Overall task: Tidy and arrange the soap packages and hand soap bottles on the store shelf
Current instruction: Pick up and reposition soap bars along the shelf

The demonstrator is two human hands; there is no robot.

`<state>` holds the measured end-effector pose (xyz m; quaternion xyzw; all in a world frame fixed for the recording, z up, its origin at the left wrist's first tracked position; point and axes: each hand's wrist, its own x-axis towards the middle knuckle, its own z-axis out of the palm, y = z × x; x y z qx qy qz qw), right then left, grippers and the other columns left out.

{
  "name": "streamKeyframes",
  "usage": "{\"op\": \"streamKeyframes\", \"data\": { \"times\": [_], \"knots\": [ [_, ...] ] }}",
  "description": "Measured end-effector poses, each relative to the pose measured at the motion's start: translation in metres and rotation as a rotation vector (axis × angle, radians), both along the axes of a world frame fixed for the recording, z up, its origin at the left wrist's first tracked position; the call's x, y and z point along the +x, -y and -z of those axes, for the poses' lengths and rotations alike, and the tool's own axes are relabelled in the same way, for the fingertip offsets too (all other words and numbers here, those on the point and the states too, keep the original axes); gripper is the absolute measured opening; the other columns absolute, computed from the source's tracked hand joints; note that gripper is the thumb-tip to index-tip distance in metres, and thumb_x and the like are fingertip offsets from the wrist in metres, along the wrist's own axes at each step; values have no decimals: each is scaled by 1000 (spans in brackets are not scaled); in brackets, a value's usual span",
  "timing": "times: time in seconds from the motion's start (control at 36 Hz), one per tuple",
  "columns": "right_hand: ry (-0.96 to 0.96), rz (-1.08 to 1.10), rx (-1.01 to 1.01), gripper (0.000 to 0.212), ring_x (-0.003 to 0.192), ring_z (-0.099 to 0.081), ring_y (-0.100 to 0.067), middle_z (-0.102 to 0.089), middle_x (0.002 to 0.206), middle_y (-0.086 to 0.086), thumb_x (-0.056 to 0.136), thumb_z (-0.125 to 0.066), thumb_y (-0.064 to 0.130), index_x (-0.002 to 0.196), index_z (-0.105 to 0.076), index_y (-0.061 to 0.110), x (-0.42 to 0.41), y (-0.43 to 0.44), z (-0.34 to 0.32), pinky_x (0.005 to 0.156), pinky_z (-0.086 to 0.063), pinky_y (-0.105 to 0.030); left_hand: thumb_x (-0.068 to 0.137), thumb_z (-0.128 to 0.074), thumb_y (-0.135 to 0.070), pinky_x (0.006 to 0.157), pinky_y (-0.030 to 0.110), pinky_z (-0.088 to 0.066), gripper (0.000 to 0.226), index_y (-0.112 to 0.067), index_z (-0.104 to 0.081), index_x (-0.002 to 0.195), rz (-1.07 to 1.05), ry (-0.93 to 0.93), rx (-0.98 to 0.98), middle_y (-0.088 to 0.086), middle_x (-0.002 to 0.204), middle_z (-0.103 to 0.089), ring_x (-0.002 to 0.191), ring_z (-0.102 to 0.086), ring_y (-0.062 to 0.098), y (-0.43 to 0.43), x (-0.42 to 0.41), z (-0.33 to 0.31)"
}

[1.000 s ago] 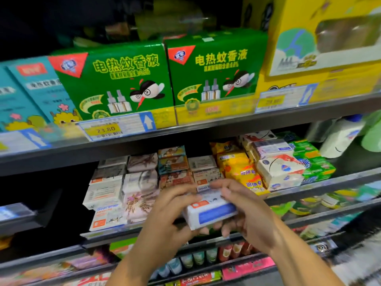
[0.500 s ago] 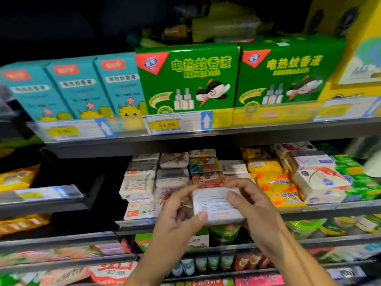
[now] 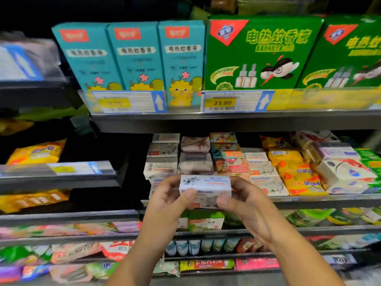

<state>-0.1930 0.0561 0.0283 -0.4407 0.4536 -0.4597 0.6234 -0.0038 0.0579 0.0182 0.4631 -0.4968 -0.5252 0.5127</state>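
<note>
**At the shelf (image 3: 329,200) edge**

Fingers (image 3: 170,182) of the left hand (image 3: 167,196) and right hand (image 3: 246,201) clamp the ends of a white soap package (image 3: 205,187), held just off the shelf. Stacked soap packages (image 3: 161,159) lie at its twelve o'clock.

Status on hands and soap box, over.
Left hand and right hand each grip an end of the white soap box. Box held level before the stacked soap packages, not shelved. Nothing visibly in the way.
</note>
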Motion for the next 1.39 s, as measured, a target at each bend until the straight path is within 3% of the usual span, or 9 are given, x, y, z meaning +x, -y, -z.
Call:
{"op": "streamKeyframes", "data": {
  "times": [0.06,0.28,0.36,0.47,0.61,0.78,0.89,1.08,1.39],
  "knots": [
    [-28,40,-24,47,101,-70,-21,-74,106,-5,74,-81,8,117,-61,10,10,-2,-1,77,-56,-25,87,-67,-18,70,7,-49,34,-36,-54,113,-28,11,-13,-36,95,-67,91,-64,-12,-2,7,0],
    [18,114,-57,33,87,-70,-20,-73,105,2,94,-57,7,114,-65,32,38,-8,-4,57,-51,-31,71,-89,-19,81,39,-56,95,-63,-38,138,232,156,-30,-6,121,-64,99,-63,22,-5,49,10],
    [50,103,-63,18,82,-70,-19,-73,102,-1,87,-66,20,103,-70,27,46,-9,-2,47,-48,-26,76,-87,-18,76,36,-51,86,-70,-43,130,210,234,-4,-1,118,-60,99,-56,27,-4,57,15],
    [140,-49,-62,71,81,-70,-25,-68,117,-14,57,-93,46,119,-66,26,49,-9,3,55,-56,-27,78,-83,-13,75,24,-53,73,-55,-51,129,177,253,-28,8,112,-53,94,-59,16,-4,66,18],
    [69,-113,-104,85,96,-71,-28,-66,123,-15,64,-84,-12,132,-58,32,48,-17,1,80,-59,-33,73,-84,-42,89,17,-50,56,-46,-61,124,174,175,-33,-7,130,-48,114,-58,1,-5,75,26],
    [-193,-15,-199,49,89,-69,-12,-72,100,-1,66,-85,2,110,-64,10,57,-23,-5,71,-56,-22,68,-82,-57,82,20,-53,72,-14,-63,122,182,-50,-4,3,119,-68,108,-66,14,-10,73,30],
    [-327,75,-265,37,94,-69,-16,-71,103,-2,68,-88,29,100,-70,24,62,-24,-4,75,-55,-24,75,-68,-47,70,14,-51,56,-5,-62,112,166,-60,-41,-8,101,-73,89,-68,2,-12,70,17],
    [-228,106,-216,40,83,-68,-12,-73,95,-1,70,-89,19,103,-66,21,63,-22,6,68,-56,-25,72,-87,-22,88,31,-56,61,-47,-58,120,162,270,-116,-11,116,-65,109,-64,10,-8,71,3],
    [-337,-138,-105,55,107,-69,-21,-72,115,0,73,-87,12,121,-65,28,70,-21,25,92,-57,-44,72,-86,-33,94,29,-51,64,-57,-54,122,154,468,-251,-20,119,-59,114,-56,0,-11,66,-5]
  ]
}}
